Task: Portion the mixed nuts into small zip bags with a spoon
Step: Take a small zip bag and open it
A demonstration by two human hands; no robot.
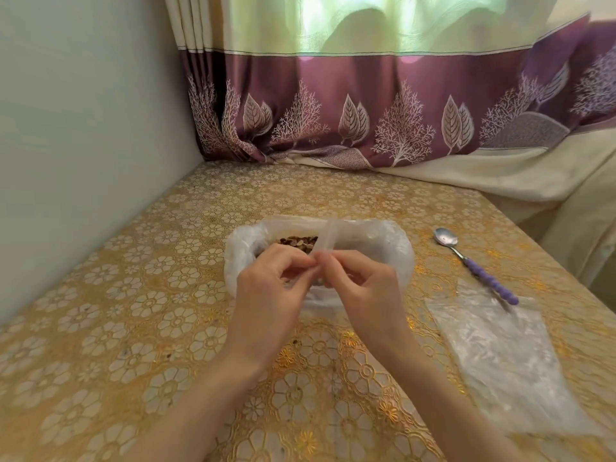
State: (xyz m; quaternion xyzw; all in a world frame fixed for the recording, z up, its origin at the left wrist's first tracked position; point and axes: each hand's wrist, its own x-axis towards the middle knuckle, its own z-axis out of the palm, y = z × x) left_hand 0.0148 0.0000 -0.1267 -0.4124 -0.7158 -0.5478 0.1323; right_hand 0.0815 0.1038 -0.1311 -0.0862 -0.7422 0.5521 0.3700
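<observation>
A big clear plastic bag (383, 241) with rolled-down sides sits at the table's middle, mixed nuts (298, 243) showing inside it. Over this bag my left hand (276, 285) and my right hand (360, 281) meet, fingertips together. Both pinch the near edge of a small clear zip bag (328, 238), which sticks up and away from me above the nuts. Whether the small bag holds anything cannot be told. A metal spoon (475, 266) with a purple beaded handle lies on the table to the right, apart from both hands.
A flat clear plastic bag (496, 355) lies at the right, under the spoon's handle tip. The table carries a gold flowered cloth (133, 295). A wall runs along the left, a purple curtain (333, 111) hangs behind, and the table's edge drops off at the right.
</observation>
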